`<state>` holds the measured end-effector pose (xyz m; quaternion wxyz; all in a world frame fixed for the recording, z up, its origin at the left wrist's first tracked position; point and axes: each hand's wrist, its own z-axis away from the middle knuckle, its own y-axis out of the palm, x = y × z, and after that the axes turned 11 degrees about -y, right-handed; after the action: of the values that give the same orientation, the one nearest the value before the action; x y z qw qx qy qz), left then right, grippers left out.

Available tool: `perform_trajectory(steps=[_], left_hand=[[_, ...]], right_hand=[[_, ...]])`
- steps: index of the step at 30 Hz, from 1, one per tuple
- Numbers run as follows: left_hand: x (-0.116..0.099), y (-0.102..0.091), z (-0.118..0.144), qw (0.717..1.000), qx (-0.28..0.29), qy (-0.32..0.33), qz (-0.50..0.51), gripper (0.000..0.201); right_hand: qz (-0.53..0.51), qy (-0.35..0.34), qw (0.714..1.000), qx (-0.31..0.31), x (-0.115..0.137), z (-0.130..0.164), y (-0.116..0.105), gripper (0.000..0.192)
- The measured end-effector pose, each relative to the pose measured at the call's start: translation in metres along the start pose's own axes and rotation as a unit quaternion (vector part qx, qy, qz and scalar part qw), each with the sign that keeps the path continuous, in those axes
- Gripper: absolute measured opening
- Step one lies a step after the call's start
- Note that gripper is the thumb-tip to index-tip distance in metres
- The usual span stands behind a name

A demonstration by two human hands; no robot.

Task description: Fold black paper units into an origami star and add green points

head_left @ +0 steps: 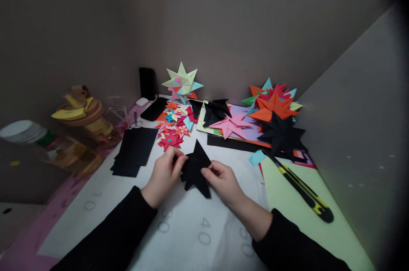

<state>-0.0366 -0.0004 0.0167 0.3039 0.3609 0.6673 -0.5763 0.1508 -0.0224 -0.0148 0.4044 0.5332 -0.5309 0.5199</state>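
Between my hands is a black folded-paper star, its pointed tips facing up and down over the white sheet. My left hand pinches its left edge between thumb and fingers. On the other side, my right hand grips the right edge with thumb and forefinger. A stack of black paper sheets lies left of my left hand. Just beyond the star, small red, pink and orange paper stars are heaped together. A pink paper star and black folded pieces rest farther back.
Finished stars pile up at back right, with a black star in front. A yellow-and-black utility knife lies on pale green paper. At left stand a white-lidded bottle and a brown-lidded cup. Grey walls enclose the table.
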Motion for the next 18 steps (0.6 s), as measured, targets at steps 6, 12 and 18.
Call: perform_trajectory(steps=[6,12,18], left_hand=[[-0.0030,0.0002,0.0005,1.000,-0.010,-0.020,-0.005,0.014],[-0.0050,0.0014,0.0009,1.000,0.003,-0.013,-0.001,0.014],[-0.0062,0.0022,0.0016,1.000,0.012,-0.012,-0.002,0.016]], right_hand=[[-0.013,0.007,1.000,0.000,0.0028,0.0001,0.0019,0.025],[-0.122,-0.054,0.990,-0.052,0.0038,0.0016,0.0079,0.040],[-0.063,-0.068,0.992,-0.081,0.0024,0.0033,0.0034,0.019]])
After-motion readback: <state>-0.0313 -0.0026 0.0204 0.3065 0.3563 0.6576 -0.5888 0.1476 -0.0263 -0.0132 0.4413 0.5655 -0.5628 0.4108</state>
